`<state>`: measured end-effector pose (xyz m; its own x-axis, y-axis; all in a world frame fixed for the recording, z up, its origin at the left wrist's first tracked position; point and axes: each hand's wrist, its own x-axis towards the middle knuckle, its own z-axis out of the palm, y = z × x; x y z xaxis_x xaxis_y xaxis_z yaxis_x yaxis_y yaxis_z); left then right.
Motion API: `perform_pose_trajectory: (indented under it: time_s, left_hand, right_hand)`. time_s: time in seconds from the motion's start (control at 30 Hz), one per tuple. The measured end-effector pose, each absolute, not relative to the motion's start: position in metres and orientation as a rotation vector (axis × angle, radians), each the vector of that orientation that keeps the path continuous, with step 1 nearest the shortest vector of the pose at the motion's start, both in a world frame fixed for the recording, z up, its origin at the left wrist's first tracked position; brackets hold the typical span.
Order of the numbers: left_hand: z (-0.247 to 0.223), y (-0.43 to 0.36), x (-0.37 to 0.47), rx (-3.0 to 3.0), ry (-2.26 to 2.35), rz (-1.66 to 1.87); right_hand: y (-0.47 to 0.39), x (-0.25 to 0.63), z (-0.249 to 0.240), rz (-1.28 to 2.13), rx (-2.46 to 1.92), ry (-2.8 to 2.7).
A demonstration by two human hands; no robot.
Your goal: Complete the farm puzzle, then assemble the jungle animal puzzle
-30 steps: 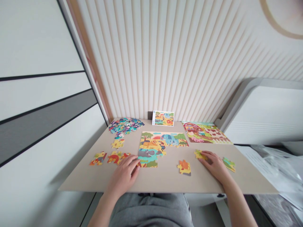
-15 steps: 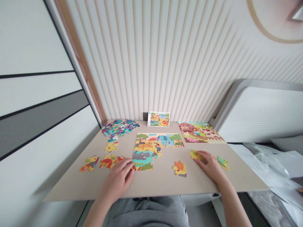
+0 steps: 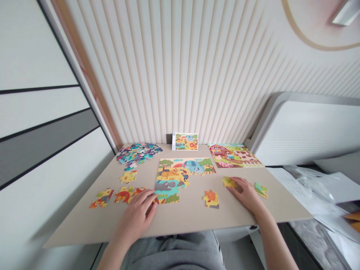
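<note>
A partly joined animal jigsaw puzzle [image 3: 168, 185] lies on the table, with a hippo and an elephant on it. At its lower left corner, my left hand [image 3: 138, 213] rests with fingers stretched out and the fingertips touching its edge. Loose puzzle pieces [image 3: 123, 195] lie just left of that hand and are partly covered by it. My right hand [image 3: 246, 195] has its thumb and forefinger on a yellow-green puzzle piece [image 3: 228, 182], which lies on the table. An orange-and-yellow piece [image 3: 211, 198] is to the left of this hand, and a green piece [image 3: 261, 190] to its right.
A picture card [image 3: 185, 141] stands against the ribbed wall. Behind the loose pieces at left is a pile of blue-purple puzzle pieces [image 3: 139, 152]. A farm puzzle [image 3: 234, 155] lies back right. Clear plastic wrapping [image 3: 306, 183] is beyond the table's right edge.
The view has turned slightly to the right, so everything sits further left. Both hands and the pieces keep their places on the table.
</note>
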<state>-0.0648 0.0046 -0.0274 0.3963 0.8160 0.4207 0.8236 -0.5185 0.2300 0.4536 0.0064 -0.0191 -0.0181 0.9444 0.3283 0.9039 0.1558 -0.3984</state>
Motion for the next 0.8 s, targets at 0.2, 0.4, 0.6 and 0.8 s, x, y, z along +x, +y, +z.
perform_pose_trajectory:
  time_s: [0.2, 0.4, 0.6, 0.8]
  left_hand:
    - [-0.027, 0.005, -0.065, -2.596, -1.516, -0.786]
    - [-0.025, 0.004, -0.063, -2.594, -1.518, -0.786]
    - [-0.018, 0.000, -0.059, -2.604, -1.567, -0.777]
    - [-0.015, -0.001, -0.057, -2.608, -1.561, -0.807]
  right_hand:
    - [0.006, 0.453, -0.019, 0.113, -1.703, -1.976]
    - [0.006, 0.454, -0.019, 0.123, -1.717, -1.970]
    - [0.009, 0.457, -0.024, 0.103, -1.700, -1.984]
    - [0.012, 0.462, -0.029, 0.098, -1.662, -2.007]
